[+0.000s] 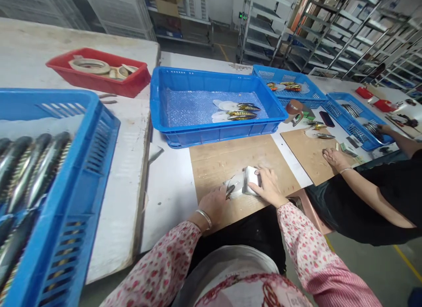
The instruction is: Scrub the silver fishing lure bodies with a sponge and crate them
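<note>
On a brown cardboard sheet (237,151), my left hand (213,205) is closed around a fishing lure (230,191), its dark body mostly hidden by my fingers. The lure's clear lip (236,180) points right, toward a white block with grey sides (252,180). My right hand (269,186) grips that block, which stands against or over the lip; their exact contact is hidden. Beyond the sheet, a blue tray (178,137) lined with bubble wrap holds several lures (242,115) with clear lips.
At left stands a blue crate (108,135) of large lures, with a red bin (138,85) of tape rolls behind it. A co-worker's hand (334,159) rests on another cardboard sheet (298,151) at right. A brown mug (294,110) stands near more blue trays.
</note>
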{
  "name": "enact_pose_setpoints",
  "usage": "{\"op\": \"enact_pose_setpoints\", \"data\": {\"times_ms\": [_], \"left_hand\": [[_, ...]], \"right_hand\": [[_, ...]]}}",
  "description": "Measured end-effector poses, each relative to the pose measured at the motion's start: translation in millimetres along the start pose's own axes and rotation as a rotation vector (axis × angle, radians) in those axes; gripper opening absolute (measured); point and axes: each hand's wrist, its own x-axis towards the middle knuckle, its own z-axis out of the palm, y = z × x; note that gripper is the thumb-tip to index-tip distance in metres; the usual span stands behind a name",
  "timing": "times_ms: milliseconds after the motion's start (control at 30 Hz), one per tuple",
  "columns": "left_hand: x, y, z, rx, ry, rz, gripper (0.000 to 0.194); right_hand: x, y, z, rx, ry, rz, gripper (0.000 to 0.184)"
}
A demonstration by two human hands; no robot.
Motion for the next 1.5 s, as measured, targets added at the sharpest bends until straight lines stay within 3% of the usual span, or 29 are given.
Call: {"op": "enact_pose_setpoints", "data": {"times_ms": [233,467,600,867,1033,1167,1333,1500], "left_hand": [[-8,13,7.9,-0.054,-0.019,-0.034,0.029],[-6,15,17.9,-0.028,0.013,-0.026,0.022],[-4,13,21.9,-0.038,0.013,-0.034,0.022],[-3,13,22.0,-0.057,0.013,-0.034,0.022],[-4,15,18.9,-0.066,0.009,-0.024,0.021],[-4,14,20.6,-0.059,0.022,-0.041,0.021],[-4,12,25.1,-0.078,0.057,-0.011,0.019],[-5,13,21.5,-0.091,0.062,-0.025,0.021]], "right_hand": [[7,-9,19,0.066,-0.043,-0.069,0.05],[31,-20,24,0.06,0.091,0.167,0.045],[23,-34,29,0.038,0.126,0.165,0.041],[26,-41,19,-0.128,0.13,0.199,0.04],[23,-48,18,-0.061,0.067,0.142,0.038],[27,-44,19,-0.171,0.135,0.229,0.039],[25,-45,20,-0.146,0.079,0.166,0.037],[27,-45,18,-0.202,0.151,0.246,0.039]]}}
